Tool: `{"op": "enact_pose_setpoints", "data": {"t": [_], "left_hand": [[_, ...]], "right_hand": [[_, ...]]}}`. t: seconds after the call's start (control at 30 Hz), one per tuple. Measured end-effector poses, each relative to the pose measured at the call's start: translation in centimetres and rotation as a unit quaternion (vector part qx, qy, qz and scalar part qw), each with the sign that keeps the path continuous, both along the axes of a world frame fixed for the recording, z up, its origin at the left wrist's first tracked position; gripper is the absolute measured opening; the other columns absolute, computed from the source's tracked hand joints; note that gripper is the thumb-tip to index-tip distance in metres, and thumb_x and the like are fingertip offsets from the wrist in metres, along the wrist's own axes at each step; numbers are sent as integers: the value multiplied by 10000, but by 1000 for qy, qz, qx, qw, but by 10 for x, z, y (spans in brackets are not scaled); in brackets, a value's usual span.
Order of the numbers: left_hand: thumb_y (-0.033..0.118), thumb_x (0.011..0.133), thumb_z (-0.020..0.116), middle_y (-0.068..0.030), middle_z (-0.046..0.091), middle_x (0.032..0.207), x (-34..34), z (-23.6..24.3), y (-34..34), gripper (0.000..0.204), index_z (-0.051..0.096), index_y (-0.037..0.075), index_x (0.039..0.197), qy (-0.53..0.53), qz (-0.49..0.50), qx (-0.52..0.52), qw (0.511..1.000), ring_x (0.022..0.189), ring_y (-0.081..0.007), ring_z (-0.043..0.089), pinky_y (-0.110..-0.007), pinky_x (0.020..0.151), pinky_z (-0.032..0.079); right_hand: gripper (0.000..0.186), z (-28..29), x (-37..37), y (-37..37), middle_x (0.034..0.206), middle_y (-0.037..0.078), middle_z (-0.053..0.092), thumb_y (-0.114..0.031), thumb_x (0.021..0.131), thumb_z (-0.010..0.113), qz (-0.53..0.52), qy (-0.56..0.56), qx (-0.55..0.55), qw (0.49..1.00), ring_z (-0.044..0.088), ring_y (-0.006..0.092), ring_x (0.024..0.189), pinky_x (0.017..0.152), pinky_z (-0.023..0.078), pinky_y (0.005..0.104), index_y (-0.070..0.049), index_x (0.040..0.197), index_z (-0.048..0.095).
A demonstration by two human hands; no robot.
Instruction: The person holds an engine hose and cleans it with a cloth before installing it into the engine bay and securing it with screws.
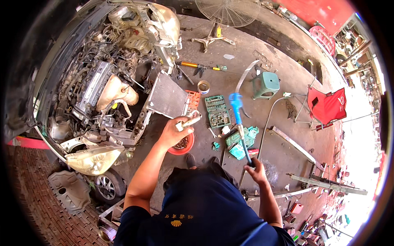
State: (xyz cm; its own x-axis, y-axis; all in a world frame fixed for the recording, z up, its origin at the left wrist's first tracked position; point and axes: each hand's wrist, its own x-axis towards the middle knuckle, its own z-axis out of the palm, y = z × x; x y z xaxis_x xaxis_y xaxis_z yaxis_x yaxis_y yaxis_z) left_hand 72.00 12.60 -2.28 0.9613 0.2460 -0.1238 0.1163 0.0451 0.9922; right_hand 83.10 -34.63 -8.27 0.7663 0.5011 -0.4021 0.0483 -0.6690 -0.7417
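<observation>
My left hand is closed around a pale, short metal part and holds it over a red basin of small brown pieces. Its exact kind is not clear. My right hand grips the dark lower end of a long-handled tool with a bright blue head. The tool points up and slightly left, and I cannot make out its exact kind. Beyond it on the floor lies an open green socket set case. Beside the shaft is a crumpled green bag.
At left a car with an exposed engine has its radiator leaning out. A green stool, a red folding chair, a fan and a can stand ahead. Metal beams lie at right.
</observation>
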Motion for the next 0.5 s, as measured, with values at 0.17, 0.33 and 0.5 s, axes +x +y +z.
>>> {"op": "enact_pose_setpoints", "data": {"t": [0.17,0.33,0.5], "left_hand": [[378,1027,766,-89,789,993,5,8,-19,474,727,-45,1238,-54,60,26,996,856,-148,744,-306,776,600],[601,1114,548,-46,744,935,33,0,-22,602,726,28,1162,-1,222,22,975,739,-141,679,-309,602,530],[659,1085,557,-72,737,915,36,-22,-23,655,733,28,1086,-38,268,-44,962,637,-169,655,-313,526,505]], "right_hand": [[297,30,9,60,885,21,632,-180,974,806,-152,-23,282,947,616,127,781,715,526,323,-26,1148,621],[173,47,54,47,858,33,625,-150,1082,682,-294,-147,383,863,604,116,762,677,508,292,-24,997,600],[353,31,57,-43,723,11,619,-307,1078,690,-249,18,188,950,609,128,667,646,479,305,-29,861,657]]}}
